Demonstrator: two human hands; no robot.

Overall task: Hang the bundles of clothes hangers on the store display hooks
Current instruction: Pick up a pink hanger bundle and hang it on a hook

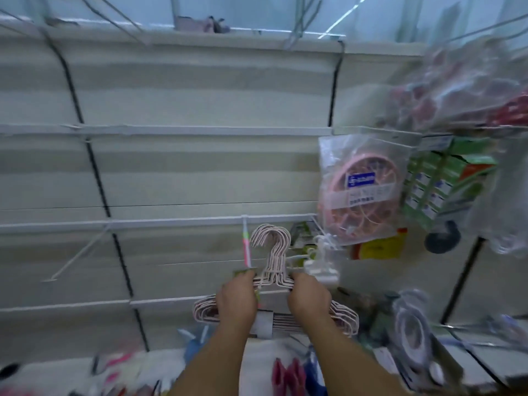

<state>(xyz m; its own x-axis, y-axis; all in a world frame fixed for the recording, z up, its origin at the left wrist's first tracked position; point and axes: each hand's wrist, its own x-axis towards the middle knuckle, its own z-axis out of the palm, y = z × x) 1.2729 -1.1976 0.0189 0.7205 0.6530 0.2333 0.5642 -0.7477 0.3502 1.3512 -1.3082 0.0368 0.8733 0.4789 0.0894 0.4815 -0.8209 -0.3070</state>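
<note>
Holding the bundle of pale pink wire clothes hangers (274, 284) by its shoulders, you have your left hand (235, 300) curled round the left slope and your right hand (310, 295) gripping the right slope, with the stacked hook tops standing upright between and above your knuckles. The bundle sits low in the middle of the display, its hooks just under the white horizontal rail (143, 224) and right beside a short peg with a pink and green tip (246, 247) that juts from that rail. By the look of it, you are in the lifting step, with the hooks not yet over anything. The next move likely calls for raising the bundle a little and sliding all the hooks together onto the peg, keeping them stacked so none slips aside. Just right of your hands hangs a clear plastic bag with a round pink clip hanger (363, 190); farther right are green boxed goods (445, 184), too blurred to read.
</note>
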